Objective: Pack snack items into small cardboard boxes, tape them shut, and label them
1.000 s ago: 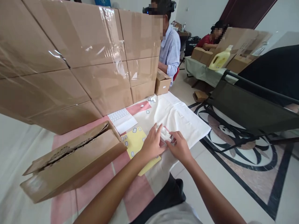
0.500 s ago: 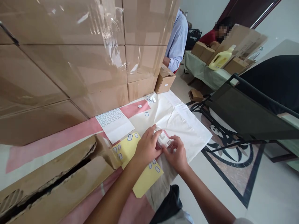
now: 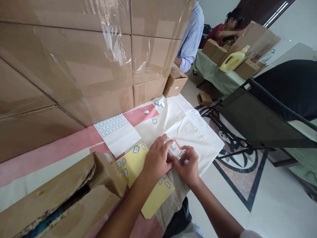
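Note:
My left hand (image 3: 155, 159) and my right hand (image 3: 188, 166) meet over a small white and pink packet (image 3: 174, 150), both closed on it, above a white cloth (image 3: 195, 127). The left hand grips its near end; the right hand's fingers pinch its right edge. Under my left wrist lies a yellow sheet (image 3: 146, 178) carrying several small blue-edged labels. A white sheet of labels (image 3: 116, 130) lies further left on the pink and white mat (image 3: 61, 145).
A wall of taped cardboard boxes (image 3: 81, 56) stands behind the mat. A long torn cardboard box (image 3: 56, 198) lies near left. A small open box (image 3: 174, 82) and another person's sleeve (image 3: 190, 36) are beyond. A dark folding cot (image 3: 260, 119) stands at right; a yellow jug (image 3: 232, 59) sits on a far table.
The view has swung down and left, closer to the boxes. Both hands stay on the packet, and the right hand's fingers have curled tighter over its edge.

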{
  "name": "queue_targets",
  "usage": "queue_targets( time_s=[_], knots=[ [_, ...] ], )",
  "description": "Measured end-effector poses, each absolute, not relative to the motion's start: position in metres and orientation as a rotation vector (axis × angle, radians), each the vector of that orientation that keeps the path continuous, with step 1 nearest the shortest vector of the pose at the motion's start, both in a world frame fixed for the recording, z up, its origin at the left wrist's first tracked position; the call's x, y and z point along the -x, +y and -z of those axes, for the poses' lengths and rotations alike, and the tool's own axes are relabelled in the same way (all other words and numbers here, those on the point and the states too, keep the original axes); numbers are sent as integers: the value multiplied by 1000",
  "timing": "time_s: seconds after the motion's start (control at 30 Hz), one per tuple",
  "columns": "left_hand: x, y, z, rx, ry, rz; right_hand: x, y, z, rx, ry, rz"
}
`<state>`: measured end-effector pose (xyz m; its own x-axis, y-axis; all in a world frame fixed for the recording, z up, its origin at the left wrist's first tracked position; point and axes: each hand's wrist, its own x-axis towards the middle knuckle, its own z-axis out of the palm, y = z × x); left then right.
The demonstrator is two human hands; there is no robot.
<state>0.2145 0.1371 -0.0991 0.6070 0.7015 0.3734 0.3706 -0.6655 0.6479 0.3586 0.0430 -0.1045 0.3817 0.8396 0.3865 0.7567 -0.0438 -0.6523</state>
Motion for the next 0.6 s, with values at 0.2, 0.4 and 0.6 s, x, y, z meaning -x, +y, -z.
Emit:
queue_targets(
  time_s=[0.2,0.4,0.6],
  knots=[
    [-216,135,100,-2309,870,-862,-361,45,99,1779,-1611,-10],
    [-217,135,100,-2315,871,-848,-360,42,106,1829,-1455,-87],
    [-216,136,98,-2305,854,-847,-364,43,93,1787,-1456,-284]
  ],
)
